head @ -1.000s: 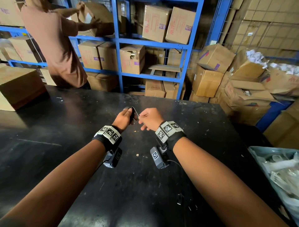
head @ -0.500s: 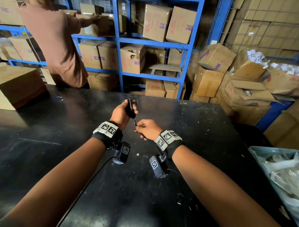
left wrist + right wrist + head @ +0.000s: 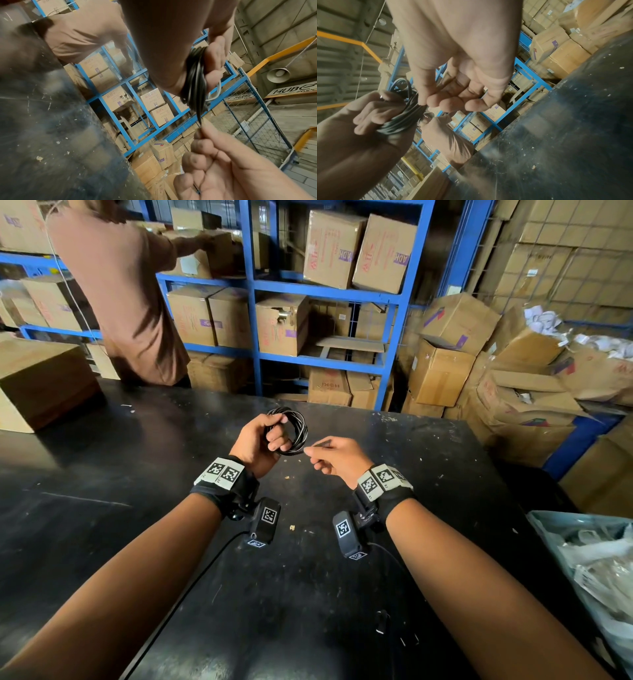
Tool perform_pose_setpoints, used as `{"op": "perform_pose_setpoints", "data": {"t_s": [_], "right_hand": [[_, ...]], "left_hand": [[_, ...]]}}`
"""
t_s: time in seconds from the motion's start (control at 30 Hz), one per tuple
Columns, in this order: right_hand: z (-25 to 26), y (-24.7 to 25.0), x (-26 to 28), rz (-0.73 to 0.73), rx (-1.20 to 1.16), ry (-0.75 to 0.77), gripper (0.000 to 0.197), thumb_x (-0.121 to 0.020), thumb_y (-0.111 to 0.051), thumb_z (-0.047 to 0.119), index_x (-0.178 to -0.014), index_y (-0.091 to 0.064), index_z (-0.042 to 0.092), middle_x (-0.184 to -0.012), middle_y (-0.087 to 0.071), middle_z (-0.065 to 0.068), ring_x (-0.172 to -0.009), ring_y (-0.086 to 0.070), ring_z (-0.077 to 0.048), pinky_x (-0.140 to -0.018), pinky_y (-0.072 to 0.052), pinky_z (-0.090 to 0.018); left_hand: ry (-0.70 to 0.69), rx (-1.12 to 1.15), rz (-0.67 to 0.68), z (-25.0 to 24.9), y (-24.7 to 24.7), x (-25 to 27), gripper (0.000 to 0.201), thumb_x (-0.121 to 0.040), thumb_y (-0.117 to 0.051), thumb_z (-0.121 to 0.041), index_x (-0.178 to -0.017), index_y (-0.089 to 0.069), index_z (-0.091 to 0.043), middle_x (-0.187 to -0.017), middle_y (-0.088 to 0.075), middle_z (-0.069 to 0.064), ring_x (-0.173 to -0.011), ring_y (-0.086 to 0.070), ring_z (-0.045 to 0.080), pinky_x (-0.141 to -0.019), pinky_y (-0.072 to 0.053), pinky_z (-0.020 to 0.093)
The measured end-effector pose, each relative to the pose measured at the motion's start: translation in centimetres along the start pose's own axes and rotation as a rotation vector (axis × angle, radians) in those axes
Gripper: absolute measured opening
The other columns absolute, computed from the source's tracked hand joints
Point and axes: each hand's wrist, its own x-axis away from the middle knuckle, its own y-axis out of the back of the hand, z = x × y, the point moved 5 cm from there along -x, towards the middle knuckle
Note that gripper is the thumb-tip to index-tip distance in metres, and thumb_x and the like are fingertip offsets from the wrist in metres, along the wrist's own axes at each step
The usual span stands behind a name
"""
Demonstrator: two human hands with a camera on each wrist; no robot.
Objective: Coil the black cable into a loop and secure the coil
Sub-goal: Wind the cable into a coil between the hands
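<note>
The black cable point(image 3: 297, 430) is wound into a small round coil held above the black table point(image 3: 102, 467). My left hand point(image 3: 263, 440) grips the coil's left side, fingers curled through the loop; the strands point(image 3: 195, 75) run across its palm. My right hand point(image 3: 329, 458) pinches the cable's free end point(image 3: 317, 445) just right of the coil, thumb and forefinger together. In the left wrist view that end point(image 3: 199, 119) runs down from the coil into the right hand's fingertips point(image 3: 202, 129). The right wrist view shows the coil point(image 3: 402, 116) in the left hand's grip.
A cardboard box point(image 3: 37, 378) sits on the table's far left. A person in a brown shirt point(image 3: 126, 302) stands behind the table at blue shelves point(image 3: 329, 296) full of boxes. A bin of plastic bags point(image 3: 592, 563) stands at the right edge.
The left hand turned the coil so its round face now shows. The right hand moved right and up, drawing the free end away from the coil. The person behind reached farther into the shelf.
</note>
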Motion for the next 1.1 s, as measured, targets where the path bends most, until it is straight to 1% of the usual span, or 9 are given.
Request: {"op": "perform_pose_setpoints", "data": {"t_s": [0.07,0.17,0.27,0.43,0.67,0.8,0.9,1.0,1.1], "right_hand": [[0.1,0.2,-0.1,-0.020,-0.057,-0.003,0.015,-0.080,-0.071,0.014,-0.070,-0.061,0.014,-0.064,-0.060,-0.003,-0.053,-0.053,-0.011,-0.054,-0.040,-0.022],[0.6,0.3,-0.1,-0.037,-0.083,0.045,0.013,-0.085,-0.066,0.013,-0.074,-0.058,0.015,-0.067,-0.056,-0.002,-0.056,-0.051,-0.012,-0.052,-0.039,-0.023],[0.8,-0.1,-0.2,-0.019,-0.051,0.063,0.013,-0.087,-0.063,0.010,-0.077,-0.056,0.014,-0.071,-0.058,-0.003,-0.054,-0.053,-0.011,-0.049,-0.042,-0.021],[0.7,-0.5,-0.1,-0.041,-0.113,0.060,0.012,-0.088,-0.059,0.002,-0.082,-0.055,0.011,-0.069,-0.060,-0.005,-0.047,-0.057,-0.010,-0.042,-0.046,-0.018],[1.8,-0.6,-0.1,-0.116,-0.064,0.121,0.012,-0.090,-0.052,0.004,-0.082,-0.055,0.013,-0.077,-0.062,-0.003,-0.063,-0.062,-0.015,-0.041,-0.047,-0.022],[2.2,-0.5,0.0,-0.182,0.038,0.200,0.008,-0.090,-0.053,0.007,-0.084,-0.051,0.011,-0.067,-0.059,-0.001,-0.045,-0.054,-0.006,-0.037,-0.040,-0.018],[2.1,-0.7,0.0,-0.173,0.077,0.243,0.015,-0.090,-0.054,0.007,-0.078,-0.050,0.015,-0.062,-0.055,-0.003,-0.044,-0.046,-0.012,-0.040,-0.039,-0.024],[2.0,-0.8,0.0,-0.163,0.125,0.282,0.018,-0.090,-0.053,0.007,-0.076,-0.052,0.018,-0.065,-0.059,0.001,-0.044,-0.042,-0.015,-0.043,-0.038,-0.028],[2.2,-0.7,0.1,-0.164,0.190,0.325,0.023,-0.089,-0.054,0.009,-0.072,-0.054,0.023,-0.069,-0.063,0.006,-0.041,-0.044,-0.004,-0.043,-0.037,-0.022]], "left_hand": [[0.002,0.028,0.042,0.0,-0.3,0.2,0.008,-0.070,-0.051,-0.018,-0.066,-0.050,-0.011,-0.035,-0.028,-0.010,-0.029,-0.024,0.006,-0.041,-0.028,0.021],[0.025,0.070,0.094,0.3,-0.5,0.4,0.019,-0.056,-0.063,-0.023,-0.064,-0.049,-0.011,-0.034,-0.021,-0.009,-0.029,-0.018,0.007,-0.038,-0.026,0.022],[0.028,0.080,0.115,0.5,-0.8,0.6,0.025,-0.052,-0.069,-0.024,-0.063,-0.051,-0.012,-0.042,-0.011,-0.006,-0.034,-0.009,0.012,-0.038,-0.024,0.022],[0.026,0.077,0.120,0.6,-1.0,0.8,0.028,-0.047,-0.072,-0.025,-0.060,-0.051,-0.012,-0.043,-0.009,-0.006,-0.035,-0.007,0.013,-0.038,-0.022,0.022],[0.011,0.081,0.066,0.8,-1.1,0.7,0.014,-0.058,-0.058,-0.022,-0.061,-0.049,-0.012,-0.043,-0.008,-0.005,-0.036,-0.005,0.014,-0.038,-0.019,0.023],[-0.027,0.055,0.001,0.3,-0.8,0.5,0.011,-0.068,-0.043,-0.020,-0.062,-0.047,-0.012,-0.045,-0.007,-0.005,-0.037,-0.005,0.014,-0.041,-0.018,0.025],[-0.046,0.054,-0.019,0.1,-0.5,0.3,0.011,-0.069,-0.043,-0.020,-0.062,-0.047,-0.012,-0.040,-0.012,-0.008,-0.033,-0.010,0.011,-0.041,-0.020,0.024],[-0.060,0.024,-0.059,0.1,-0.2,0.2,0.017,-0.077,-0.035,-0.015,-0.063,-0.045,-0.012,-0.034,-0.023,-0.010,-0.029,-0.019,0.007,-0.041,-0.022,0.024],[-0.046,0.004,-0.084,0.2,0.3,0.2,0.023,-0.082,-0.029,-0.014,-0.064,-0.042,-0.011,-0.033,-0.024,-0.010,-0.028,-0.020,0.007,-0.040,-0.022,0.023]]}}
